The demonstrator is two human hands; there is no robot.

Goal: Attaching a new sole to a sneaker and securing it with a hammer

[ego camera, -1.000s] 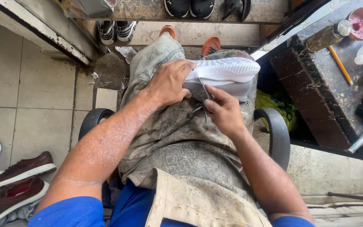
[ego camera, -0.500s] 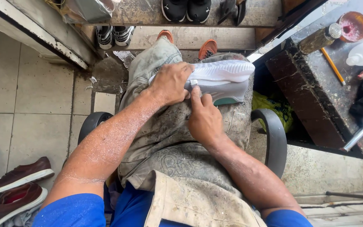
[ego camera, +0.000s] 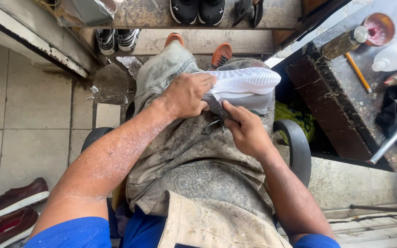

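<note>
A white and grey sneaker (ego camera: 242,87) lies on its side across the person's lap, its ribbed white sole turned up and away and its grey upper facing the body. It looks light, with a soft knit upper that would give under the fingers and a springy foam sole that is the firmer part, so the sole edge and heel seem the best places to grip without crushing it. The left hand (ego camera: 187,94) is closed over the near end of the sneaker, fingers curled onto the sole, pinning it against the thigh. The right hand (ego camera: 244,131), just below the sneaker, is pinched shut on a thin dark tool or thread (ego camera: 214,123) at the seam; I cannot tell which. Under the sneaker a stained apron (ego camera: 194,170) covers the lap. To the right of the sneaker stands a grimy tabletop (ego camera: 345,96) with a pencil (ego camera: 357,71) and a white bottle (ego camera: 394,54).
</note>
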